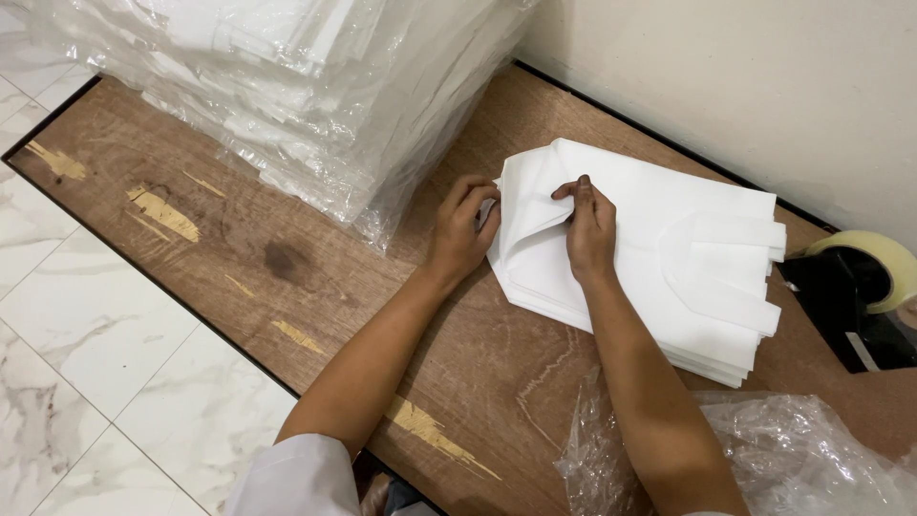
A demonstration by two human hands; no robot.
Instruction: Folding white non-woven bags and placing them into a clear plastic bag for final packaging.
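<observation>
A small stack of white fabric bags [669, 258] lies flat on a worn wooden table [239, 248], near the wall. My left hand [461, 229] grips the stack's left edge, fingers curled around a lifted corner. My right hand [589, 229] presses down on the top bag and pinches a fold of it between the fingertips. The top sheet is bent upward between the two hands.
A tall pile of white bags wrapped in clear plastic [306, 96] fills the far left of the table. A black tape dispenser with a tape roll [864, 291] stands at the right by the wall. Crumpled clear plastic [764, 459] lies near the front right. Marble floor tiles [86, 363] lie beyond the table's left edge.
</observation>
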